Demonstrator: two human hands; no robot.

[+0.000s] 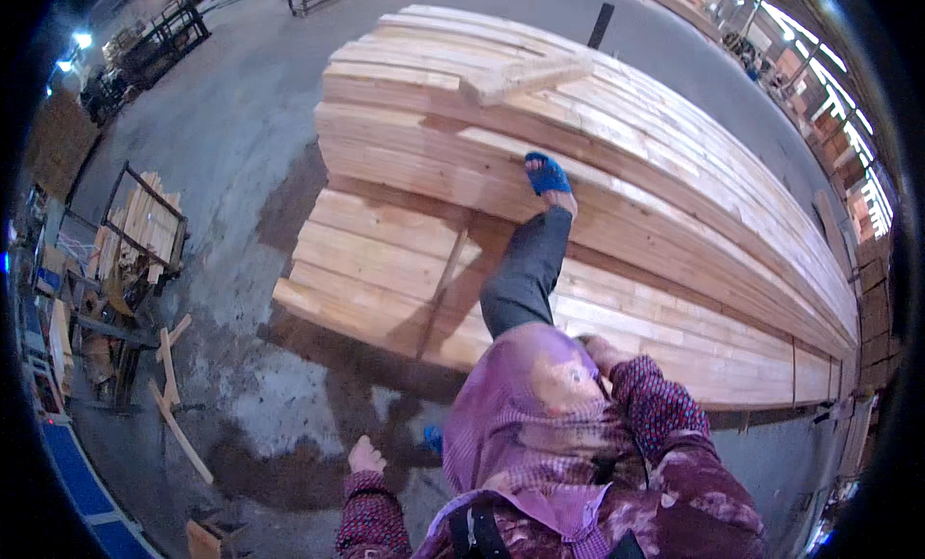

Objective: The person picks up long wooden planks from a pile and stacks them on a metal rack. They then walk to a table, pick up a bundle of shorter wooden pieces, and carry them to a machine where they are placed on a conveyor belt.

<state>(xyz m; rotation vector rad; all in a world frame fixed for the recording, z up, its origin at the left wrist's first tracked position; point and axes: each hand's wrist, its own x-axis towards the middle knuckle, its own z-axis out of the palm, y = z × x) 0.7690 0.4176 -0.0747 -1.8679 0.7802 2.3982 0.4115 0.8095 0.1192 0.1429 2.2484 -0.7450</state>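
Observation:
My left hand [366, 455] hangs low over the floor at my left side, its fingers curled in with nothing visible in them. My right hand [601, 354] is beside my raised knee, at the edge of the purple checked apron [520, 395]. The sleeve and apron partly hide its fingers, so its grip does not show. One foot in a blue sandal [549, 173] is planted on a large stack of planed wooden boards [405, 140]. A short loose board [530, 75] lies across the top. My other blue sandal [433, 439] is on the floor.
A lower tier of boards [371, 236] juts out in front of my legs, with a band [443, 289] across it. To the left stand a metal rack of wood pieces [145, 222] and some loose sticks [178, 429] on the wet-stained floor [251, 366].

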